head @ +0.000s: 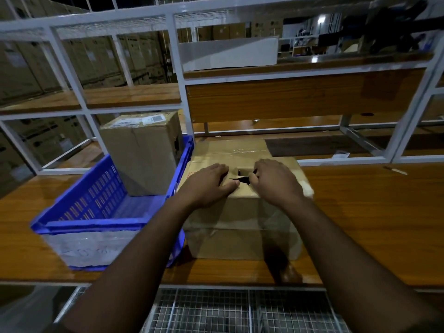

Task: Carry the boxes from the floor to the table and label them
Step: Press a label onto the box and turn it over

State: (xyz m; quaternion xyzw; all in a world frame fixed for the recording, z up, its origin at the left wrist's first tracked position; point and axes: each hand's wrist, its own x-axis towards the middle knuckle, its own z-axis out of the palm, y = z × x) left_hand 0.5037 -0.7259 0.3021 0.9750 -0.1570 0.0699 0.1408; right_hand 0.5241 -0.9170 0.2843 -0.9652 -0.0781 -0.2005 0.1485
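A cardboard box stood on the wooden tabletop directly under both hands, its top flaps parted at a dark gap between them. The left hand lay flat and unclenched on the box top, fingers spread, while the right hand curled at the gap's edge, though whether it pinched a flap could not be told. Just left of the left hand sat a blue crate holding a second, labelled box.
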